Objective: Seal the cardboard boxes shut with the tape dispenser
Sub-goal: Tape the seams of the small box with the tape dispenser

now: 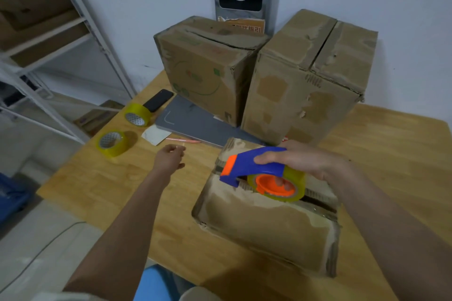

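Blue tape dispenser (pixel 254 166) perhaps touching box (pixel 266 225)

Dispenser (pixel 254 166): blue body, orange front piece and hub, yellowish clear roll mounted. Sits over top seam of near box (pixel 264 225), front end pointing left.

Near box: worn brown cardboard, flaps down, surface scuffed and peeling, on table.

Left box (pixel 205 76): upright at rear, green print, top flap slightly ajar.

Right box (pixel 308 76): upright just beside it, top seam gapped, patchy torn surface.
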